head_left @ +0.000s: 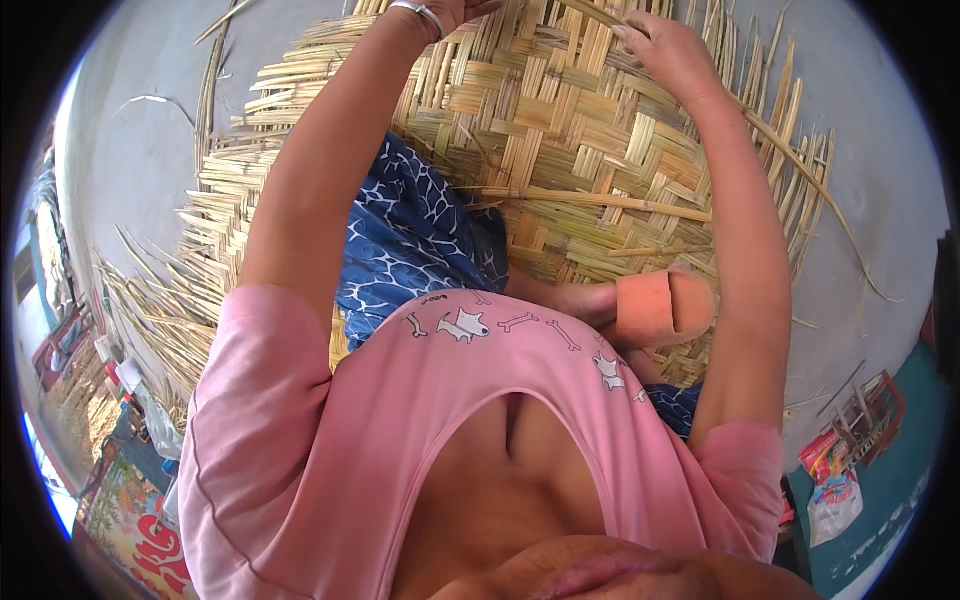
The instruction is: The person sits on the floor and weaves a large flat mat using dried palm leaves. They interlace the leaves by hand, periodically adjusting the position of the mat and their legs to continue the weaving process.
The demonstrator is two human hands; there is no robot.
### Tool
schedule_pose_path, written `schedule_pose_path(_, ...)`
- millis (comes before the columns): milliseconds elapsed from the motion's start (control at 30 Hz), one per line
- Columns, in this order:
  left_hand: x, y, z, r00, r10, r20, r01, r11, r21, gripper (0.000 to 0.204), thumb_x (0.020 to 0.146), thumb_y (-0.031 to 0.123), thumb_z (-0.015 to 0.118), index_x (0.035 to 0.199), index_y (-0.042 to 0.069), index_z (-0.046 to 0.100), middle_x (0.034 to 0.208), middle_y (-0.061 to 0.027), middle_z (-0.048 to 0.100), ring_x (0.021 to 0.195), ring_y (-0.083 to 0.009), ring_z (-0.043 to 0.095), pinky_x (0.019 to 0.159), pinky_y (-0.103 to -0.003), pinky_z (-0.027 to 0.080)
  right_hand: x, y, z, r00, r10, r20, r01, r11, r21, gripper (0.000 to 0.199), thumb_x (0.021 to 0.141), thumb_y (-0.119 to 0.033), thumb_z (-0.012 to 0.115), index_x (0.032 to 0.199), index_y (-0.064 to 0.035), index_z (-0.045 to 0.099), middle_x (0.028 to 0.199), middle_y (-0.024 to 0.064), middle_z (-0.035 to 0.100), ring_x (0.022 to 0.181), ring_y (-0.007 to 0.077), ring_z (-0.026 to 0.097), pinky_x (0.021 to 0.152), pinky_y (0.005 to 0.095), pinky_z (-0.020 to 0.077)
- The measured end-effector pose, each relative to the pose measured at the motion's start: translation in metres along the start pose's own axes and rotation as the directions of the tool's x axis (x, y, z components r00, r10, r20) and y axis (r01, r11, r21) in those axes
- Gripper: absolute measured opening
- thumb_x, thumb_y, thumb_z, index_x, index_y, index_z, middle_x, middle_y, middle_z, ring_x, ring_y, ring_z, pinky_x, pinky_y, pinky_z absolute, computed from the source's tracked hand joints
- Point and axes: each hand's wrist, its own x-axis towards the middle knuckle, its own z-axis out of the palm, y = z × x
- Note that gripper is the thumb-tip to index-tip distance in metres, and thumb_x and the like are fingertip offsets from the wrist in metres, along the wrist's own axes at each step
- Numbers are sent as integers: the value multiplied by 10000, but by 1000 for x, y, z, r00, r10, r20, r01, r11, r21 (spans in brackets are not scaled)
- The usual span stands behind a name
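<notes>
A large woven reed mat (pixel 560 110) spreads under me in a chequered pattern of yellow and greenish strips. At its far part my right hand (pixel 672 55) pinches a flat reed strip (pixel 590 12), thumb and fingers closed on it. A long bent strip trails from behind my right wrist towards the floor on the right and looks like the same piece. My left hand (pixel 452 12), with a white band at the wrist, is at the upper edge over the mat; its fingers are mostly cut off by the picture's rim.
Unwoven reed ends (pixel 190 290) stick out along the mat's left and right edges. A loose strip (pixel 600 200) lies across the weave. My foot in an orange slipper (pixel 665 308) rests on the mat. Grey floor (pixel 150 130) surrounds it; a plastic bag (pixel 835 500) stands at the lower right.
</notes>
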Motion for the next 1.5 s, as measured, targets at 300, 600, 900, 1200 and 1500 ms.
schedule_pose_path(300, -5, 0, -16, 1000, 2, 8, -2, 994, -109, 150, 964, 229, 663, 1007, 86, 671, 935, -71, 716, 887, -233, 701, 796, -359, 581, 25, 17, 20, 994, -12, 108, -37, 900, 435, 536, 958, -431, 641, 1246, 21, 630, 1046, 102, 715, 922, 153, 718, 881, 315, 532)
schedule_pose_path(600, -14, -7, -1, 1000, 3, 22, -1, 996, -92, 151, 982, 253, 640, 983, 102, 650, 783, -25, 674, 748, -175, 666, 678, -322, 556, 35, 21, 12, 999, -15, 40, 0, 936, 353, 439, 963, -354, 632, 1231, -7, 642, 1013, 93, 727, 883, 174, 710, 831, 323, 535)
schedule_pose_path(900, 36, 8, 1, 998, 4, -60, 18, 935, 354, 343, 949, 404, 664, 1054, 80, 622, 910, -39, 644, 738, -162, 620, 674, -319, 552, 8, -16, 15, 966, -189, -178, 166, 977, -137, 292, 950, -272, 602, 1156, -69, 644, 897, 171, 706, 825, 355, 687, 743, 416, 543)
schedule_pose_path(1200, 53, 26, 50, 990, -25, -137, 135, 424, 895, 640, 867, 657, 624, 763, 27, 662, 671, -85, 602, 538, -181, 514, 494, -341, 423, 29, 2, 52, 934, 247, -259, -18, 754, 657, 280, 962, -100, 541, 1191, 61, 533, 985, 182, 677, 859, 262, 722, 754, 340, 603)
schedule_pose_path(1500, 78, 3, 52, 988, 135, -68, 24, 302, 953, 463, 771, 381, 819, 896, -50, 704, 799, -139, 697, 684, -236, 668, 618, -401, 544, 49, -24, 60, 858, 435, -275, 24, 500, 866, 254, 937, -28, 522, 1183, 36, 519, 995, 153, 678, 843, 234, 710, 652, 329, 580)
